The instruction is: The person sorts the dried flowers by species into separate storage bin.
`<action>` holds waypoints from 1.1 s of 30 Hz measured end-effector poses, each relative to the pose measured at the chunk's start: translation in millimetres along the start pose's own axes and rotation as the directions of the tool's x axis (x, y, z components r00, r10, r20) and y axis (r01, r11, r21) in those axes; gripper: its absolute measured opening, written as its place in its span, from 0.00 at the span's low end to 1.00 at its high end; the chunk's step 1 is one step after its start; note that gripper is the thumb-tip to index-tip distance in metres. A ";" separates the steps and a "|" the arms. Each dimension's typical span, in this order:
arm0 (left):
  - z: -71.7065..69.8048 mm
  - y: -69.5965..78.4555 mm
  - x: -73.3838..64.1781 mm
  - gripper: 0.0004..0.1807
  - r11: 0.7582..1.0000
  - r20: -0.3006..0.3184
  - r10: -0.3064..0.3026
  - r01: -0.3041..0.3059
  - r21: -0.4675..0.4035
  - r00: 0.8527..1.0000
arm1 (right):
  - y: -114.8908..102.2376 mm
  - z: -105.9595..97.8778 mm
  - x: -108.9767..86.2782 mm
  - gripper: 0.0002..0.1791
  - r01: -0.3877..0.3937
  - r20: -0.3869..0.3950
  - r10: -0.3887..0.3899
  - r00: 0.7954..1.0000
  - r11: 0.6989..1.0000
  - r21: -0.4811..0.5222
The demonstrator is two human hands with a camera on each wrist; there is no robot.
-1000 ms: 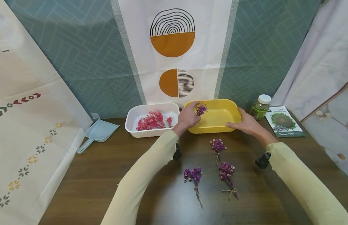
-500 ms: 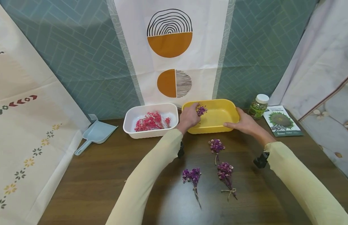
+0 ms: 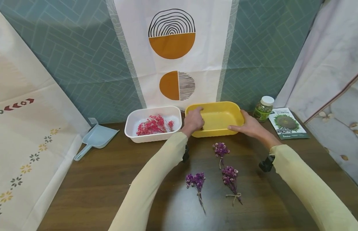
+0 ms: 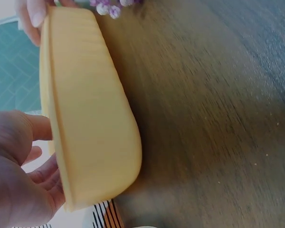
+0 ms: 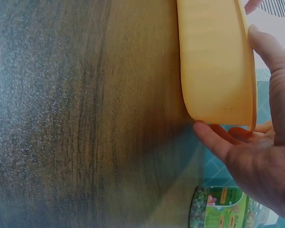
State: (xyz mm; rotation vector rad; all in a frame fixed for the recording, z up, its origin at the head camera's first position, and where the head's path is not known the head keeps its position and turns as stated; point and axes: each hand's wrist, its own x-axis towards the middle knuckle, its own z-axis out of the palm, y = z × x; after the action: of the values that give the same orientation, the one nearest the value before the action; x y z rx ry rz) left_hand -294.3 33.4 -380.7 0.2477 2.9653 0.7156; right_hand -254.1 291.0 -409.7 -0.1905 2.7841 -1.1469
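Observation:
A yellow plastic basin [image 3: 216, 132] stands against the back cloth. My left hand [image 3: 193, 121] reaches over its left end, fingers down inside the rim. I cannot tell whether these fingers still hold the purple flower bunch, which the hand hides; only a small dark bit shows below them. My right hand [image 3: 249, 124] grips the basin's right end, thumb on the front rim and fingers against the outer end wall, as the right wrist view shows. In front lie three tied bunches of dried purple flowers: one near the basin [image 3: 221, 149], one at right [image 3: 230, 175], one at left [image 3: 196, 180].
Left of the basin is a white basin [image 3: 151, 138] with dried pink flowers [image 3: 155, 124]. A light blue dustpan [image 3: 99, 136] lies farther left. To the right stand a white-lidded jar [image 3: 262, 109] and a seed packet [image 3: 287, 123]. Cloth hangs behind and at both sides.
The purple bunch that showed at my left fingertips has dropped out of sight behind the hand in the basin. My right hand keeps its grip. The head view has shifted slightly right.

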 end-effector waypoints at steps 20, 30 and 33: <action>-3.6 6.4 -85.7 0.32 0.945 -0.089 0.254 -0.266 -0.189 0.963 | -4.4 0.8 -0.3 0.60 -0.002 0.008 0.001 1.000 1.000 0.010; 32.7 3.8 -113.8 0.37 0.957 0.030 0.208 -0.197 -0.212 0.978 | -4.9 0.5 -2.2 0.60 -0.011 0.016 0.010 1.000 1.000 0.012; 39.7 4.2 -114.7 0.39 0.964 0.039 0.190 -0.179 -0.198 0.981 | -4.9 -0.1 -1.9 0.60 -0.002 0.011 0.002 1.000 1.000 0.001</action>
State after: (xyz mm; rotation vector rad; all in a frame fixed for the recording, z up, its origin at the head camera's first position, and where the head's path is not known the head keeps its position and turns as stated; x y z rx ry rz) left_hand -176.3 34.7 -409.4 0.5258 2.8174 0.9936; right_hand -251.9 287.9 -406.1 -0.1928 2.7731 -1.1435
